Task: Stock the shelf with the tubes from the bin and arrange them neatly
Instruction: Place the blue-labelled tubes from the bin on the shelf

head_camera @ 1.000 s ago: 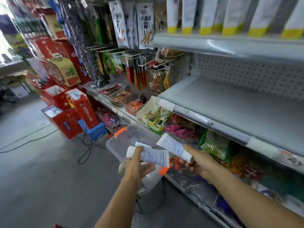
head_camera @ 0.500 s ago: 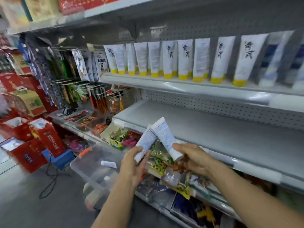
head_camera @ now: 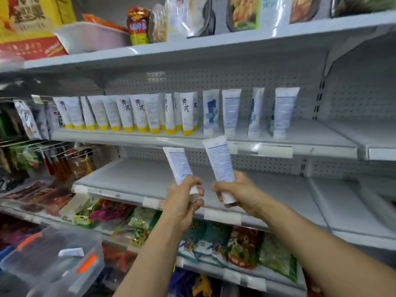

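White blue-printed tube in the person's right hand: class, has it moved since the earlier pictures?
Yes, upward. The white blue-printed tube began below the empty grey shelf; now its flat end overlaps the tube-stocked shelf above.

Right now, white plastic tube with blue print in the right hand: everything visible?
The white plastic tube with blue print looks soft: flat crimped end up, white cap down, top leaning slightly left. The right hand grips it near the cap, fingers curled round. Held in the air before the grey shelf, apart from the other white tube.
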A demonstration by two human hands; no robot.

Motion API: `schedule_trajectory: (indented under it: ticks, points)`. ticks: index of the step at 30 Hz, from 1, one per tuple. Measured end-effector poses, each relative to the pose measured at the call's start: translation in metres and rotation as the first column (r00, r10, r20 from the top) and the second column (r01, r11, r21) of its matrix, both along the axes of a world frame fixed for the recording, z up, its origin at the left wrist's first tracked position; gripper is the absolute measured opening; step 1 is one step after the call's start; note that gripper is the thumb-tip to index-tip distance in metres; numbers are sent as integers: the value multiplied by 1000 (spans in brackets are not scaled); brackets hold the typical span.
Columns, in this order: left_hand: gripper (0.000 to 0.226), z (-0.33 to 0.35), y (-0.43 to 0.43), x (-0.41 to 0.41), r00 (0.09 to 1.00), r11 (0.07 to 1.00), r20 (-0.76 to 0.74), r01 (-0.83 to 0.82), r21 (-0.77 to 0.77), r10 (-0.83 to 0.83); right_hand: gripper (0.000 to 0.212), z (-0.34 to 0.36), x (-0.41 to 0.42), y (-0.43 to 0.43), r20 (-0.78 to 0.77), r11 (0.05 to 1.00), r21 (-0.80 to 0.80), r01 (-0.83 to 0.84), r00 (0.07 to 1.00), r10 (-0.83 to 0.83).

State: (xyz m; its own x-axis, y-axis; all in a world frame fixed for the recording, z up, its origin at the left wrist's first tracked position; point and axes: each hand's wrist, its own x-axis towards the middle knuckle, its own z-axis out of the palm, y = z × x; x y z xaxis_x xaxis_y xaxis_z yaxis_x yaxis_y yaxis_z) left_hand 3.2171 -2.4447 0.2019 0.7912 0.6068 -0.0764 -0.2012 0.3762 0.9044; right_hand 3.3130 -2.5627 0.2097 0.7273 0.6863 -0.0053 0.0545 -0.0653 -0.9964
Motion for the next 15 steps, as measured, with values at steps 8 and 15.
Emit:
schedule_trajectory:
  ticks: [8, 15]
  points:
    - [21, 40, -74, 61, 996, 958, 87, -33, 286, 8, 19, 36, 43, -82, 210, 946, 121, 301, 923, -321]
    - [35, 62, -97, 108, 992, 903, 128, -38, 427, -19, 28, 73, 94, -121, 244, 792, 316, 522, 762, -599]
